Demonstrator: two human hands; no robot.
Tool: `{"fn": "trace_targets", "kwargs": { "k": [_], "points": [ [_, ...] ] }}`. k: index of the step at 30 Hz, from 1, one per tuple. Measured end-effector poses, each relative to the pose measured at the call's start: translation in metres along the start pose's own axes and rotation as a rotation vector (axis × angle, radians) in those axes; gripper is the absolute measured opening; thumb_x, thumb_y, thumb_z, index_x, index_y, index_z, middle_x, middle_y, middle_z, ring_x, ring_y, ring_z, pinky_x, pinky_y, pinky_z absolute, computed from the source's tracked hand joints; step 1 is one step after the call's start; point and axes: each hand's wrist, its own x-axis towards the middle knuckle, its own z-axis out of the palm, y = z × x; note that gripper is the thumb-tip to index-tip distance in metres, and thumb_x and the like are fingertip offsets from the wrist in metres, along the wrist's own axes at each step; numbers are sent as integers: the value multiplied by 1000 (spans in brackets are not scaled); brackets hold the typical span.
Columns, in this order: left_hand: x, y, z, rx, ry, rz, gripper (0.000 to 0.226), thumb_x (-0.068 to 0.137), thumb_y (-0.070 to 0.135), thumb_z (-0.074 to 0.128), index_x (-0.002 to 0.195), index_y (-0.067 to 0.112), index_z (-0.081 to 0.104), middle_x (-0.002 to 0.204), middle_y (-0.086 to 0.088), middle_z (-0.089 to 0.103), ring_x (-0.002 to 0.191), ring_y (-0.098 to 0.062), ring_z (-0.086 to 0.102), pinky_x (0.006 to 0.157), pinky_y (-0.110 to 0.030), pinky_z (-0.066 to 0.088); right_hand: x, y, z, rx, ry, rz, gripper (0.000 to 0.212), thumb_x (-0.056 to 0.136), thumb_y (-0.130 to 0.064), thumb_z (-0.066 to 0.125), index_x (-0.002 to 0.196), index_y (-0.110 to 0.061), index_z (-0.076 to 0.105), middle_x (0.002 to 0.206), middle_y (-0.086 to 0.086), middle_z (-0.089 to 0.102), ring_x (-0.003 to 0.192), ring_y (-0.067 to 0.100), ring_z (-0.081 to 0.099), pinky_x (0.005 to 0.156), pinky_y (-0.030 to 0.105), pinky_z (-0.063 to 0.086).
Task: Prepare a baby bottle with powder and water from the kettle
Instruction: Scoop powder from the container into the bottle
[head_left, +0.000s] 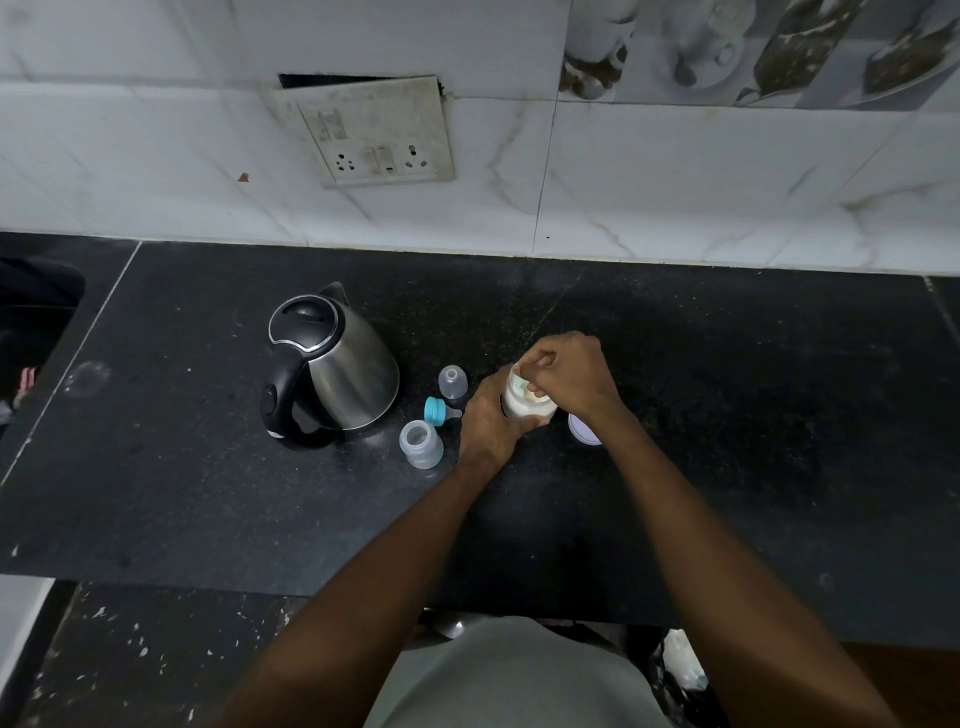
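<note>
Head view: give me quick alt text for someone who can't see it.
The left hand grips an open powder jar on a black counter while the right hand reaches into its mouth. To their left stand an open baby bottle, a teal-ringed nipple, a clear cap and a steel kettle.

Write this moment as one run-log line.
left hand: holds powder jar | right hand: fingers in jar mouth | bottle: open, empty | kettle: untouched
</note>
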Motion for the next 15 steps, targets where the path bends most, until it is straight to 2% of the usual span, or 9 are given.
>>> {"fn": "trace_targets", "kwargs": {
  "k": [3, 6, 10, 15],
  "points": [
    [0, 0, 0, 8, -3, 15, 81, 72, 26, 93, 145, 27, 57, 136, 5, 65, 125, -11, 62, 108, -42, 54, -1, 1, 0, 60, 25, 46, 7, 79, -8, 78, 75, -14, 80, 65, -7, 73, 64, 14, 74, 72, 43, 64],
    [-1, 2, -1, 7, -4, 28, 83, 73, 23, 93, 147, 29, 56, 140, 6, 64, 128, -11, 59, 110, -38, 51, -3, 4, -5, 176, 86, 136, 6, 83, -4, 76, 79, -8, 78, 65, 4, 75, 59, 18, 74, 67, 41, 65],
    [-1, 2, -2, 27, -26, 41, 80, 71, 36, 89, 144, 38, 55, 138, 12, 64, 129, -9, 60, 109, -44, 53, -8, 15, -8, 271, 139, 277, 4, 84, -2, 77, 81, -4, 77, 65, 7, 74, 56, 16, 73, 67, 38, 66],
    [-1, 2, -1, 35, -25, 46, 82, 67, 47, 85, 143, 38, 55, 138, 13, 64, 130, -9, 59, 109, -44, 52, -15, 25, -11, 396, 197, 358, 1, 84, -3, 77, 84, -3, 78, 69, 14, 75, 61, 19, 74, 68, 37, 66]
  ]
}}
